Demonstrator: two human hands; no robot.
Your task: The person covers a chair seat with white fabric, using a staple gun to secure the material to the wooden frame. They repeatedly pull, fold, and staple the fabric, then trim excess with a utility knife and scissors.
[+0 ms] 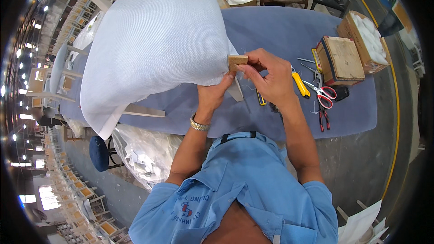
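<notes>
A chair with light blue-grey woven upholstery [158, 31] lies on the blue-covered table, its pale legs [144, 110] pointing down and to the right. My right hand [270, 74] pinches a small flat wooden block [237, 61] between thumb and fingers. The block presses against the upholstery's right edge near a corner. Just below it, my left hand [212, 95] grips that same corner, with the thumb up by the block and the other fingers hidden under the fabric. Loose threads hang near the corner.
On the table's right lie a yellow-handled tool [300, 85], red-handled scissors [326, 97] and pliers [324, 119]. Behind them stand a wooden-topped box [343, 58] and a carton of white filling [368, 40]. A clear plastic bag [144, 153] and a dark blue stool [98, 153] stand below the table's left.
</notes>
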